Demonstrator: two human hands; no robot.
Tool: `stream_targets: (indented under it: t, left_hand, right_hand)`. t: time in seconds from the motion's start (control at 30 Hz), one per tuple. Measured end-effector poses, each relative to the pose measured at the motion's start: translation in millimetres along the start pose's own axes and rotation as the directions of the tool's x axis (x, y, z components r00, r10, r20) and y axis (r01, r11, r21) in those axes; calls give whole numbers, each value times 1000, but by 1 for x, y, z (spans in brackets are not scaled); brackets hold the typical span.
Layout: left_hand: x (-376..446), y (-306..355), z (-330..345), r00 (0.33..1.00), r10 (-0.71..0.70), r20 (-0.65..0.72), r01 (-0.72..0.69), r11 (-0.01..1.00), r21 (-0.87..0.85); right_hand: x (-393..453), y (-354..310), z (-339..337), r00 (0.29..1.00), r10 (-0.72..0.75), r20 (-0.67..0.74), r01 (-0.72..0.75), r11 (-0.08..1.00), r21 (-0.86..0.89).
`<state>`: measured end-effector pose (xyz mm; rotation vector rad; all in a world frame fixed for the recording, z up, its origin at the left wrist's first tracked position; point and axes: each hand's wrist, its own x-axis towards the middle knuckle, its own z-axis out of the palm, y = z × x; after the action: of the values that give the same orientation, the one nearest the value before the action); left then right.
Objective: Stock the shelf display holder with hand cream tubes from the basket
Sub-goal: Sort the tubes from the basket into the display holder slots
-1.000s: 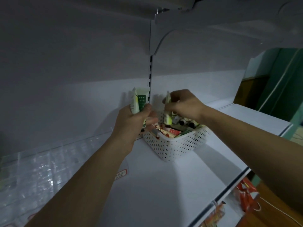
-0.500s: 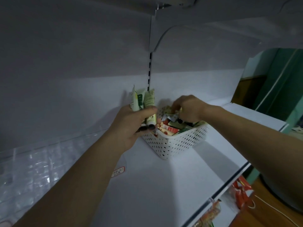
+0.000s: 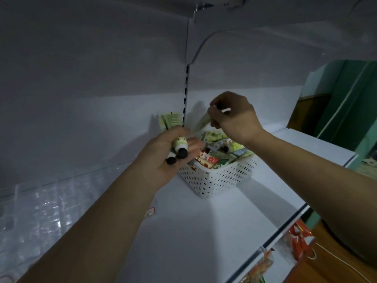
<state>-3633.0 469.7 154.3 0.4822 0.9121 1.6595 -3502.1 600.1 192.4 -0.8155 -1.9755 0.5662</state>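
Note:
A white perforated basket point(image 3: 216, 180) stands on the white shelf near the back wall, filled with several hand cream tubes point(image 3: 220, 156). My left hand point(image 3: 165, 158) grips two green hand cream tubes point(image 3: 173, 127), black caps pointing down, just left of the basket. Above the basket, my right hand point(image 3: 234, 117) pinches another green tube point(image 3: 203, 122) by its cap end, lifted clear of the pile. A clear plastic display holder point(image 3: 38, 203) with many compartments lies on the shelf at the far left.
The shelf surface point(image 3: 193, 231) stretches toward its front edge at the lower right. An upper shelf hangs overhead. A slotted upright point(image 3: 185, 92) runs down the back wall. Red and orange packets point(image 3: 299, 240) hang below the shelf front.
My right hand dipped into the basket and has come up pinching another green tube. My left hand has tilted the two tubes it holds, caps now toward me.

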Motion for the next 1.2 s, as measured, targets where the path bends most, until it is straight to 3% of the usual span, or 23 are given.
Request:
stream_targets:
  t: [0.07,0.13,0.23,0.33,0.43,0.53,0.63,0.7,0.77,0.83,0.9,0.97,1.03,1.07,1.2]
  left_hand:
    - [1,-1,2,1000,-12,-22,11,997,-79]
    - [1,-2,2,999,3,-38,-8,992,-127]
    - [0,-2,3,997,16,-76,-29,986,-163]
    - [0,-5,3,990,15,-140,-35,989,-144]
    - [5,-10,-1,990,-1,-142,-15,994,-107]
    - [10,-11,-4,991,13,-134,-22,998,-65]
    - [14,-11,-6,993,40,-112,-45,998,-42]
    - [16,-11,-7,993,52,-108,-55,998,-25]
    - [16,-12,-9,993,68,-101,-67,998,7]
    - [14,-13,-9,991,97,-87,-92,994,57]
    - [10,-13,-8,989,139,-52,-133,986,106]
    - [6,-13,-7,984,180,-16,-176,975,133]
    - [2,-13,-4,975,222,1,-220,966,137]
    - [1,-13,-3,971,238,15,-238,961,140]
    - [-5,-13,1,967,222,123,-241,956,167]
  right_hand:
    - [-10,-17,4,996,80,40,-86,972,216]
    - [-18,-28,7,982,122,147,-164,934,318]
    - [-29,-33,8,947,80,313,-141,974,178]
    - [-27,-28,5,924,63,377,-122,983,135]
    - [-11,-6,0,954,17,300,48,977,-207]
    - [2,27,-5,907,101,409,185,777,-602]
    - [3,48,-9,814,283,507,243,627,-740]
    - [4,53,-10,794,290,534,270,619,-737]
    - [7,53,-11,838,197,509,281,644,-711]
    - [11,49,-12,907,55,417,237,754,-613]
    - [15,34,-14,950,-33,310,173,885,-433]
    - [14,10,-17,964,-25,264,74,982,-177]
    - [8,-14,-20,949,28,315,-72,989,129]
    - [5,-23,-20,933,35,359,-115,972,203]
    - [-4,-38,-5,903,26,429,-133,966,221]
